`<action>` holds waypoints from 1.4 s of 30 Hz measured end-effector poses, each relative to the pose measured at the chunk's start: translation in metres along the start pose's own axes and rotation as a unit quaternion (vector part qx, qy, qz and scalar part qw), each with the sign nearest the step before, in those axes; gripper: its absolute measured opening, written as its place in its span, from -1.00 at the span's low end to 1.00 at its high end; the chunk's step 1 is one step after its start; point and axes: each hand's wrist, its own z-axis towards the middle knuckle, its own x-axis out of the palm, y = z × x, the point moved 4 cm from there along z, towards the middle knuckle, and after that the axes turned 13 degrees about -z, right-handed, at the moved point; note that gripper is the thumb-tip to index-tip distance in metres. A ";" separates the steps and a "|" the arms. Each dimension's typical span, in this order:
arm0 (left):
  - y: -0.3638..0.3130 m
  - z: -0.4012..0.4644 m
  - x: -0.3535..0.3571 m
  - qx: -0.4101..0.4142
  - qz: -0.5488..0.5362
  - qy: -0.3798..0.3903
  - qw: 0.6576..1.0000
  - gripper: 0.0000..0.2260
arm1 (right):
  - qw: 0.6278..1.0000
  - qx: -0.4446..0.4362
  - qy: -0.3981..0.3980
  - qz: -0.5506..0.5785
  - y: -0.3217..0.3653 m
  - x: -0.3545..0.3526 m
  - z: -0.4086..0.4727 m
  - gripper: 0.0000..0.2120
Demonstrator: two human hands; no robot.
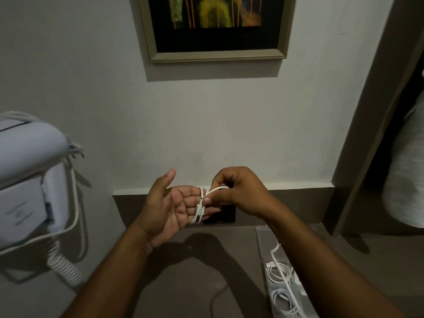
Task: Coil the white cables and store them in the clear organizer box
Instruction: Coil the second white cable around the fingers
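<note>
A white cable [200, 205] is wound in loops around the fingers of my left hand [169, 207], which is held palm up with the thumb raised. My right hand [238, 191] pinches the free end of that cable just right of the loops. The clear organizer box [263, 246] stands on the grey counter at the lower right, partly under my right forearm. Inside it lie coiled white cables [278, 274], with a straight white strand [274, 251] running over them.
A white wall-mounted hair dryer [27, 180] with a spiral cord [66, 269] hangs at the left. A black socket plate [223, 214] sits on the wall behind my hands. A framed picture [215, 28] hangs above. A grey door frame [371, 125] rises at the right.
</note>
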 end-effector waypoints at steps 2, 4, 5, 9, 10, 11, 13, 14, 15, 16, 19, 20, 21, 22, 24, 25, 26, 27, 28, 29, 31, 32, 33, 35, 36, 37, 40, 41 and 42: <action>0.000 0.000 -0.002 -0.015 0.000 0.006 1.000 -0.20 | 1.000 -0.016 0.002 -0.019 0.004 -0.001 0.003 -0.86; 0.005 0.000 -0.003 -0.026 0.017 -0.004 1.000 -0.21 | 0.999 -0.027 0.001 -0.025 0.007 -0.005 0.007 -0.91; 0.008 0.001 -0.004 -0.028 0.026 -0.017 0.999 -0.21 | 0.999 -0.031 0.005 -0.031 0.008 -0.005 0.009 -0.92; 0.015 0.005 -0.005 0.019 0.025 -0.069 0.997 -0.25 | 0.997 -0.041 0.007 -0.059 0.012 0.002 0.014 -0.90; 0.014 0.006 -0.004 0.035 0.021 -0.075 0.996 -0.28 | 0.997 -0.039 -0.007 -0.062 0.011 0.003 0.015 -0.89; 0.013 0.006 -0.003 0.051 0.013 -0.077 0.996 -0.31 | 0.997 -0.033 -0.022 -0.060 0.009 0.002 0.018 -0.89; 0.011 0.004 0.000 0.072 -0.020 -0.069 0.995 -0.33 | 0.999 -0.005 -0.044 -0.024 -0.001 -0.002 0.021 -0.89; 0.009 0.002 0.003 0.073 -0.042 -0.056 0.995 -0.33 | 0.998 0.013 -0.051 0.017 -0.007 -0.002 0.022 -0.89; 0.008 0.000 0.007 0.070 -0.064 -0.039 0.995 -0.32 | 0.996 0.032 -0.056 0.065 -0.014 -0.001 0.021 -0.89; 0.006 -0.002 0.011 0.070 -0.086 -0.021 0.994 -0.30 | 0.991 0.054 -0.061 0.109 -0.021 0.004 0.020 -0.87; -0.006 -0.002 0.016 0.121 -0.160 0.003 0.980 -0.27 | 0.983 0.093 -0.056 0.146 -0.033 0.038 0.005 -0.75; -0.011 -0.001 0.016 0.143 -0.179 0.003 0.974 -0.25 | 0.985 0.097 -0.034 0.137 -0.033 0.053 -0.004 -0.71; -0.017 0.001 0.015 0.161 -0.188 0.000 0.969 -0.25 | 0.987 0.099 -0.001 0.126 -0.029 0.068 -0.013 -0.69; -0.020 0.003 0.015 0.173 -0.190 -0.007 0.967 -0.26 | 0.988 0.096 0.033 0.117 -0.023 0.080 -0.022 -0.69; -0.024 0.008 0.011 0.190 -0.164 -0.034 0.968 -0.28 | 0.991 0.062 0.079 0.083 -0.004 0.094 -0.031 -0.68; -0.024 0.010 0.009 0.199 -0.140 -0.053 0.969 -0.30 | 0.994 0.035 0.092 0.040 0.005 0.095 -0.032 -0.68; -0.025 0.011 0.007 0.207 -0.111 -0.070 0.969 -0.33 | 0.995 0.004 0.099 -0.017 0.014 0.090 -0.032 -0.67; -0.025 0.012 0.005 0.212 -0.080 -0.083 0.970 -0.37 | 0.992 -0.027 0.098 -0.074 0.022 0.079 -0.030 -0.68; -0.025 0.012 0.004 0.211 -0.052 -0.091 0.972 -0.41 | 0.987 -0.052 0.089 -0.120 0.030 0.065 -0.028 -0.72; -0.025 0.011 0.002 0.204 -0.030 -0.092 0.974 -0.43 | 0.983 -0.069 0.073 -0.153 0.035 0.047 -0.024 -0.77; -0.020 0.009 0.001 0.170 -0.003 -0.082 0.982 -0.45 | 0.978 -0.083 0.032 -0.190 0.039 0.007 -0.012 -0.88; -0.017 0.007 0.002 0.150 0.012 -0.072 0.986 -0.46 | 0.977 -0.082 0.016 -0.195 0.039 -0.011 -0.006 -0.92; -0.012 0.006 0.005 0.131 0.030 -0.061 0.989 -0.46 | 0.980 -0.078 0.009 -0.185 0.038 -0.023 0.001 -0.94; -0.005 0.004 0.013 0.108 0.075 -0.046 0.990 -0.45 | 0.986 -0.071 0.011 -0.149 0.034 -0.036 0.012 -0.97; -0.002 0.004 0.018 0.106 0.091 -0.039 0.989 -0.45 | 0.989 -0.068 0.008 -0.133 0.031 -0.038 0.017 -0.98; -0.001 0.003 0.022 0.107 0.092 -0.030 0.990 -0.46 | 0.992 -0.065 0.002 -0.111 0.026 -0.039 0.020 -0.98; -0.004 0.001 0.033 0.110 0.005 0.003 0.994 -0.43 | 0.999 -0.028 -0.033 0.028 0.003 -0.033 0.022 -0.95; -0.007 0.000 0.036 0.114 -0.021 0.012 0.993 -0.42 | 0.996 -0.005 -0.041 0.080 -0.006 -0.025 0.019 -0.91; -0.010 0.000 0.037 0.121 -0.044 0.017 0.992 -0.42 | 0.992 0.018 -0.045 0.114 -0.015 -0.013 0.014 -0.85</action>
